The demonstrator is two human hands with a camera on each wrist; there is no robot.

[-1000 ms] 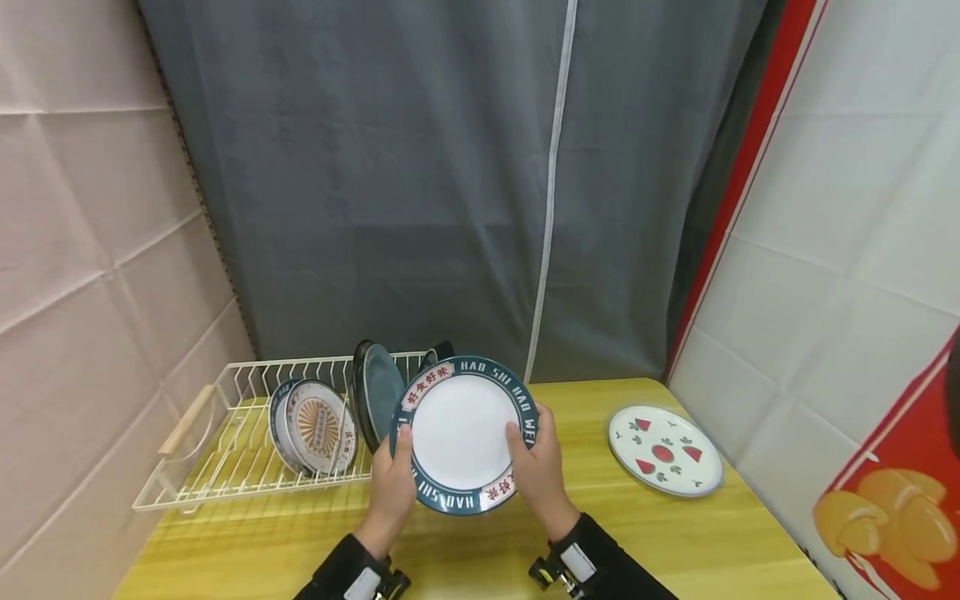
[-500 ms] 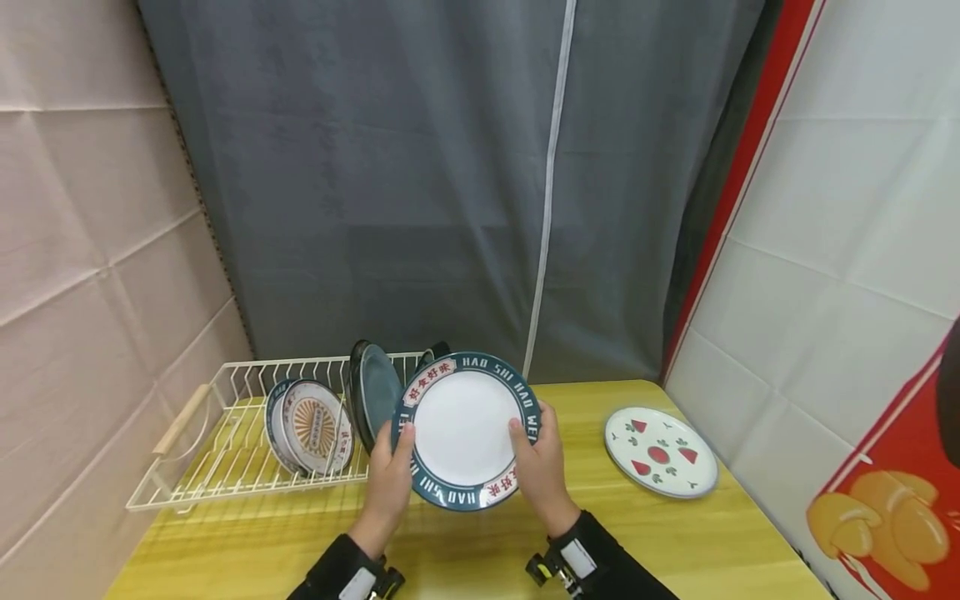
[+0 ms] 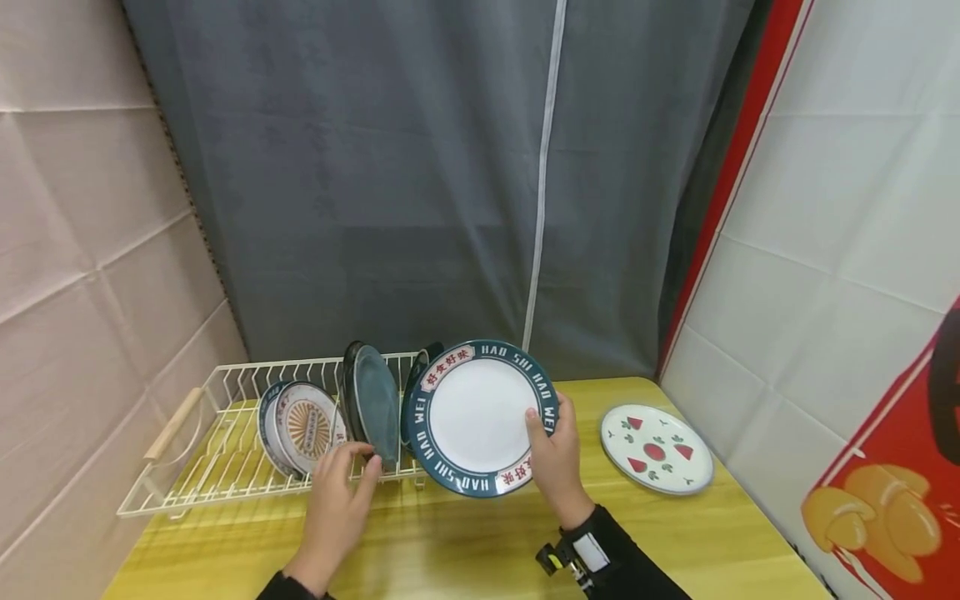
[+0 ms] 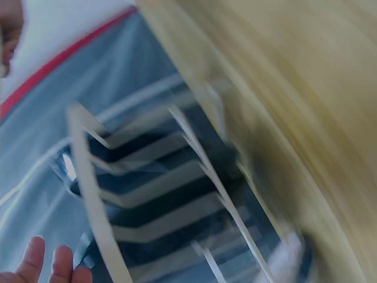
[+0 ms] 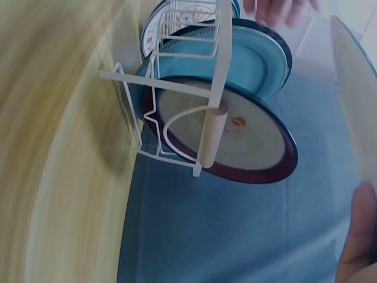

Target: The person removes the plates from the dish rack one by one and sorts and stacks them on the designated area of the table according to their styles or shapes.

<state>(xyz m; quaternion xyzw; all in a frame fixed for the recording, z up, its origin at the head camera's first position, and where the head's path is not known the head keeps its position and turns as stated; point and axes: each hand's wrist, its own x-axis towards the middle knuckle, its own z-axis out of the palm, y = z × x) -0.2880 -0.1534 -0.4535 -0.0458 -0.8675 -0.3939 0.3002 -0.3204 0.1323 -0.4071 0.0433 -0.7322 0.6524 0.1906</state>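
Plate point(image 3: 482, 421) with a dark teal lettered rim is in the right hand point(image 3: 553, 467), tilted up before the right end of the wire rack point(image 3: 247, 496), its white face showing; that hand's grip is closed on the right edge, thumb laid over the face; the left hand point(image 3: 335, 504) is at the rack's near side, its grip loose, fingers bent and thumb apart, by the lower edge of a blue-grey plate point(image 3: 377, 404); I cannot tell whether it touches; a dark plate point(image 3: 350, 383) stands just left of that one; farther left lean white dishes point(image 3: 311, 425), the front one sunburst-patterned; a fruit-patterned plate point(image 3: 654, 450) lies on the right of the yellow desk point(image 3: 465, 542); a grey curtain point(image 3: 405, 192) hangs on the far side.
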